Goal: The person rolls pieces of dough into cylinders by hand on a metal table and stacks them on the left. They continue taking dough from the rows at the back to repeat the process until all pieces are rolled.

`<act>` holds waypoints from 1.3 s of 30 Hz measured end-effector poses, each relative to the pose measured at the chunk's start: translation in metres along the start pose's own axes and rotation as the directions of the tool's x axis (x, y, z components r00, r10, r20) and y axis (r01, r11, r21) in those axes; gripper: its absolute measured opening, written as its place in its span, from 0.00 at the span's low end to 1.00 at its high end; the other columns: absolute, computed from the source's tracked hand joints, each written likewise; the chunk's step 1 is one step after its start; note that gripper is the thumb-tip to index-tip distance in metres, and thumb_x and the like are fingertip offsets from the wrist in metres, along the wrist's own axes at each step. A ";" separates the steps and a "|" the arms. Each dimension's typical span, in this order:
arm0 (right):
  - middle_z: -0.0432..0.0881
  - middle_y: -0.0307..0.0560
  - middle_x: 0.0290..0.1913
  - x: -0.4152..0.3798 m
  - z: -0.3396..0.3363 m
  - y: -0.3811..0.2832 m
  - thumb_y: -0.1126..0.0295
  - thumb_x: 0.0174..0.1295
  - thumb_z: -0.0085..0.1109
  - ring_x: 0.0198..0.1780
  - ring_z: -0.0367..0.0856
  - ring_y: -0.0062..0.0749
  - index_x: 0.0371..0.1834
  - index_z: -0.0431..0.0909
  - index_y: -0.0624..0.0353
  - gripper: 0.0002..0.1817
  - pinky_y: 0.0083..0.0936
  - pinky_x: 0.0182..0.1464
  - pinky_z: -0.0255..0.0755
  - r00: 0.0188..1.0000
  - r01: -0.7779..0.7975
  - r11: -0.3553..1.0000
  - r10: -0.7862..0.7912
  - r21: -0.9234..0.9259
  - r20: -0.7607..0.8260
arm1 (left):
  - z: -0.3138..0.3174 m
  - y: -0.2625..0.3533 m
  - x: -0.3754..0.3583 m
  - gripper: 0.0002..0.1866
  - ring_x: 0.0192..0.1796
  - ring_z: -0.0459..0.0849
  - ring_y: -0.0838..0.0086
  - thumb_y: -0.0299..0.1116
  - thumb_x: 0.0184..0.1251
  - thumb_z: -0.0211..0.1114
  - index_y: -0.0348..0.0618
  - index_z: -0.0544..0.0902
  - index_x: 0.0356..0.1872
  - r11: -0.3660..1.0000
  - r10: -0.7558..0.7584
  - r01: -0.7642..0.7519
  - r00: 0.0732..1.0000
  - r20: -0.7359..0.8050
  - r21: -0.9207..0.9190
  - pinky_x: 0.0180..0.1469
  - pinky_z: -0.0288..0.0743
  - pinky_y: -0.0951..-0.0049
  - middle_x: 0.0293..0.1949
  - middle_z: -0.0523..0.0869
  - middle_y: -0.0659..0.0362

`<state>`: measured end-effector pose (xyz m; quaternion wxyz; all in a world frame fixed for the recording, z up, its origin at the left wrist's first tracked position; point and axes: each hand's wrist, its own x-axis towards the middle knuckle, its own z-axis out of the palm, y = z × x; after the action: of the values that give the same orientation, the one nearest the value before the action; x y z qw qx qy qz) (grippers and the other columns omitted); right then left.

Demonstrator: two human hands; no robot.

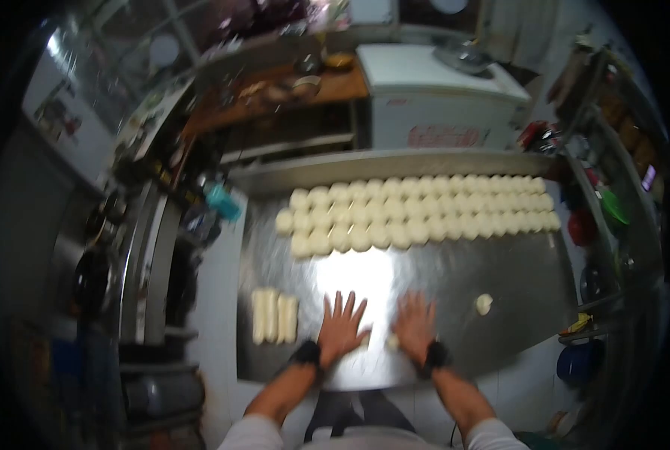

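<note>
My left hand (340, 328) lies palm down over the steel table (455, 274), its fingers spread. Beside it, my right hand (416, 325) is also palm down with fingers stretched out. A bit of pale dough (393, 342) shows at the thumb side of my right hand, and a small pale patch is at the edge of my left. What lies beneath the palms is hidden. Several dough logs (273, 316) sit side by side to the left. Rows of round dough balls (417, 210) stretch along the far side. A lone dough scrap (483, 304) rests at right.
A raised metal edge (425, 161) runs along the table's back. Behind it stand a white chest freezer (444, 112) and a wooden counter (335, 86). At left are a teal container (222, 202) and metal shelving. Racks with a red bowl (581, 227) line the right.
</note>
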<state>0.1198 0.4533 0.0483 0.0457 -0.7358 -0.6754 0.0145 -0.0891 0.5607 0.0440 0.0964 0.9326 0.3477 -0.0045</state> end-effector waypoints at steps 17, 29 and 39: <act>0.77 0.54 0.61 -0.049 -0.038 0.036 0.51 0.57 0.76 0.64 0.74 0.51 0.68 0.75 0.58 0.38 0.50 0.68 0.65 0.931 0.137 0.963 -0.205 0.232 0.303 | -0.007 -0.008 -0.059 0.40 0.81 0.59 0.44 0.59 0.74 0.58 0.39 0.69 0.76 0.988 -0.043 0.043 0.999 0.007 -0.147 0.78 0.52 0.42 0.77 0.65 0.35; 0.89 0.59 0.39 0.098 0.028 -0.168 0.51 0.69 0.67 0.41 0.89 0.43 0.49 0.82 0.68 0.26 0.38 0.46 0.81 0.915 -0.404 0.398 0.193 0.824 0.355 | -0.031 -0.024 -0.154 0.16 0.54 0.82 0.55 0.36 0.78 0.63 0.37 0.78 0.57 0.431 -0.575 0.289 0.818 -0.014 -0.855 0.57 0.73 0.58 0.50 0.83 0.47; 0.83 0.65 0.37 0.104 -0.013 -0.214 0.57 0.66 0.64 0.42 0.83 0.61 0.51 0.82 0.71 0.24 0.47 0.49 0.77 0.961 -0.203 0.640 -0.016 0.741 0.277 | -0.088 -0.128 -0.137 0.32 0.58 0.80 0.55 0.27 0.71 0.63 0.29 0.65 0.73 0.295 -0.705 0.181 0.704 -0.086 -0.938 0.61 0.74 0.58 0.56 0.78 0.42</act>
<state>-0.0824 0.5743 0.0836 0.2623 -0.6735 -0.5669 0.3952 -0.2811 0.5826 0.1179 0.4676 0.5627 0.5628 0.3847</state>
